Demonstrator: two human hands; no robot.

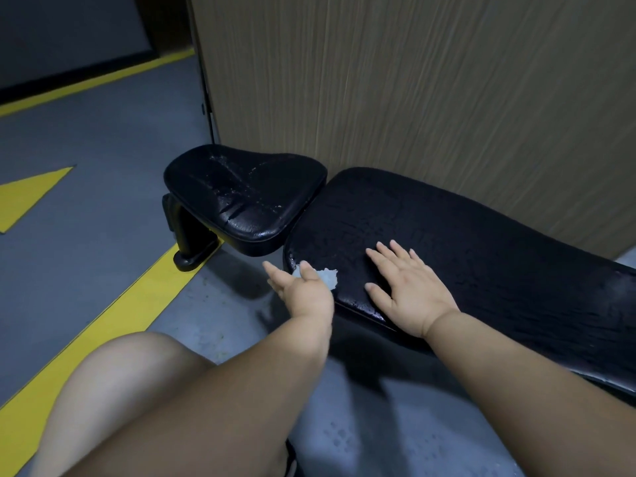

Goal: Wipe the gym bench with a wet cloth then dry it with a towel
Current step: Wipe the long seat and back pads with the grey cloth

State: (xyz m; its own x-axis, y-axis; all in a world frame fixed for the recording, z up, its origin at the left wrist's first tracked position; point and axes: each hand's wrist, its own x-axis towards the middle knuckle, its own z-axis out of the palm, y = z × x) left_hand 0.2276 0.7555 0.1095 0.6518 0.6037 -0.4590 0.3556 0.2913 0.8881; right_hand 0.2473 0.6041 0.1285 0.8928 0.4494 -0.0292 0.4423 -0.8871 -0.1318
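1. The black bench (pixel 516 270) stands along a wood panel (pixel 413 80), its seat pad (pixel 247 197) to the left and its long back pad (pixel 447 228) running off to the right.
2. Both pads look cracked and worn, and the seat pad carries pale flecks.
3. The right hand (pixel 409 290) lies flat on the back pad near its front edge, palm down and fingers spread.
4. The left hand (pixel 303 290) is at the pad's near left corner and is blurred. Its thumb sticks out to the left.
5. A small white scrap (pixel 329 277) shows just past its fingers, at the pad's edge. I cannot tell whether the hand pinches it, or whether it is cloth or a torn spot.
6. A bare knee (pixel 137 373) is low on the left, over grey floor (pixel 103 139) with yellow stripes (pixel 103 321).
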